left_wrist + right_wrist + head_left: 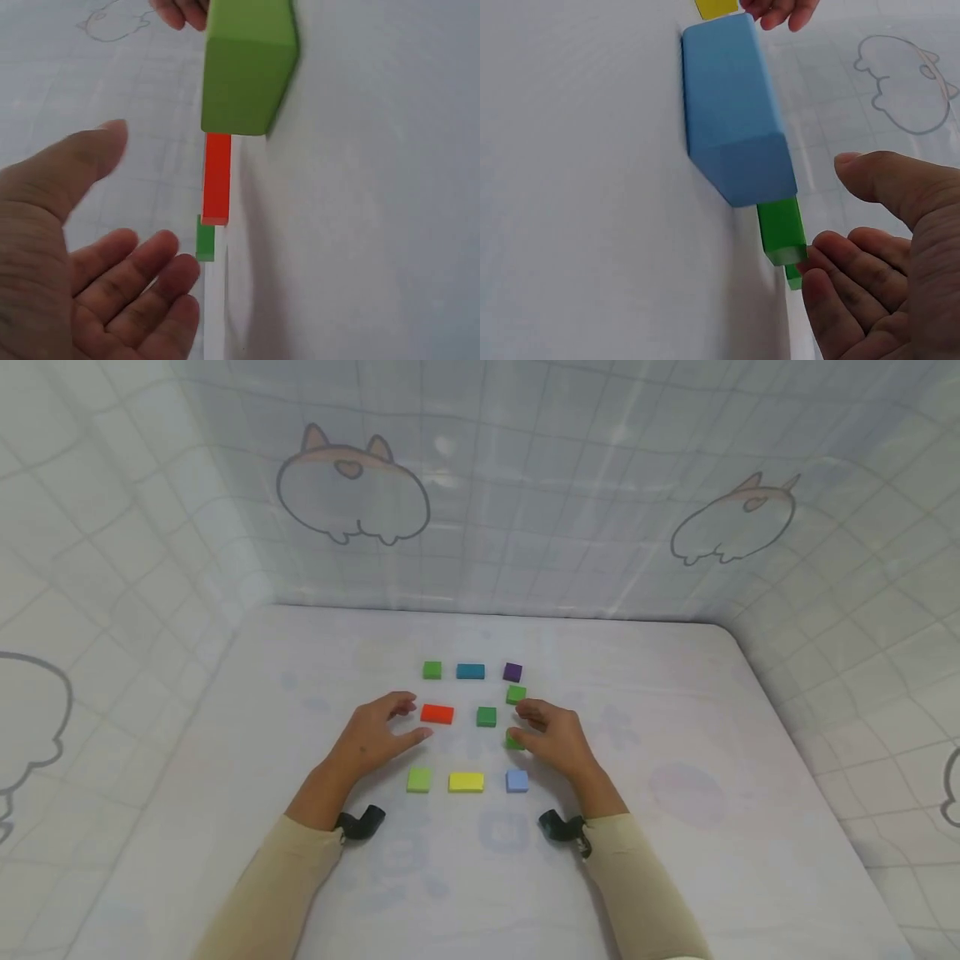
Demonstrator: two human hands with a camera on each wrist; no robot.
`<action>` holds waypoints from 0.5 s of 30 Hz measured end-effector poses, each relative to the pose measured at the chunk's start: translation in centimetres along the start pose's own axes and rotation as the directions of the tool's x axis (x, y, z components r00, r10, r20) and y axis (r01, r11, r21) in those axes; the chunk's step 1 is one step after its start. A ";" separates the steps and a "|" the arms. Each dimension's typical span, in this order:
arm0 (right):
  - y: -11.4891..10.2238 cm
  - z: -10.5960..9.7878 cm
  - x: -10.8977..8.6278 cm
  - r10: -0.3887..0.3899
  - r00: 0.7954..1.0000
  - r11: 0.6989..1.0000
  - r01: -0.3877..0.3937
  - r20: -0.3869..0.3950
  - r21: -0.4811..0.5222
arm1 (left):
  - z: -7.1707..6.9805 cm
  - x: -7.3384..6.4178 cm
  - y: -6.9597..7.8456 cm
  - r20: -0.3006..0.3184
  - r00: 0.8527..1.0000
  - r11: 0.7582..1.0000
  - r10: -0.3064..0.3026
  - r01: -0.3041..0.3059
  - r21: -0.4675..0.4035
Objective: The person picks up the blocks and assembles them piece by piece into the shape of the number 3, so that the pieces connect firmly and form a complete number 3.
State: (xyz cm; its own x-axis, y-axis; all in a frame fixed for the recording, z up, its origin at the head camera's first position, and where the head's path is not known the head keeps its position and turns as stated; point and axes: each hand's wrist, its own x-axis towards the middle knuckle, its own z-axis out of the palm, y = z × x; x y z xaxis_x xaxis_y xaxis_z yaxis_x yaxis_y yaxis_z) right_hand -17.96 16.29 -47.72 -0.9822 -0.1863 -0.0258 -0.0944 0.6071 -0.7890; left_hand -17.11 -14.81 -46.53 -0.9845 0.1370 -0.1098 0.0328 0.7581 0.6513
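My left hand (377, 735) hovers left of a red block (437, 714), its fingers and thumb spread apart with nothing between them. In the head view, my right hand (555, 739) partly covers a green block (513, 742); another green block (516, 694) lies just beyond its fingertips. Between the hands sits a darker green block (486, 717). The right wrist view has this hand's fingers loosely bent and holding nothing, with a light blue block (739, 105) close by. A light green block (247, 67) looms near my left hand in the left wrist view.
Farther back stand a green block (432, 670), a blue block (470, 672) and a purple block (512, 672). Nearer me, a yellow block (466, 782) lies between the light green and light blue ones. A patterned curtain (525, 493) surrounds the white table (675, 860).
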 end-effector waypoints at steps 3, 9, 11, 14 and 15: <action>-0.1 0.2 0.2 0.007 1.000 1.000 -0.007 0.007 -0.006 | 0.2 0.3 -0.2 0.007 1.000 1.000 -0.002 0.002 -0.008; -0.2 0.5 0.5 0.009 0.999 1.000 -0.009 0.033 -0.007 | 0.7 0.9 -0.6 0.023 1.000 1.000 0.015 -0.015 -0.011; -0.2 0.6 0.7 0.000 0.999 1.000 0.001 0.039 -0.007 | 0.7 1.0 -0.6 0.026 1.000 1.000 0.017 -0.017 -0.010; -0.1 0.7 0.9 -0.004 0.999 1.000 0.004 0.044 -0.005 | 0.7 1.1 -0.5 0.027 0.999 1.000 0.019 -0.019 -0.004; -0.1 0.7 0.9 -0.003 0.999 1.000 0.003 0.045 -0.005 | 0.8 1.2 -0.5 0.027 0.999 1.000 0.020 -0.020 -0.003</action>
State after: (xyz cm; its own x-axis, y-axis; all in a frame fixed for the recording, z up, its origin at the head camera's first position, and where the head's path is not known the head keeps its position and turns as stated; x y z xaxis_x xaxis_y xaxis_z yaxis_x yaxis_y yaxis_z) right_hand -18.73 15.52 -48.12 -0.9735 -0.2227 -0.0513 -0.0981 0.6100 -0.7863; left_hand -18.19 -14.55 -47.58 -0.9787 0.1693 -0.1165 0.0522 0.7532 0.6558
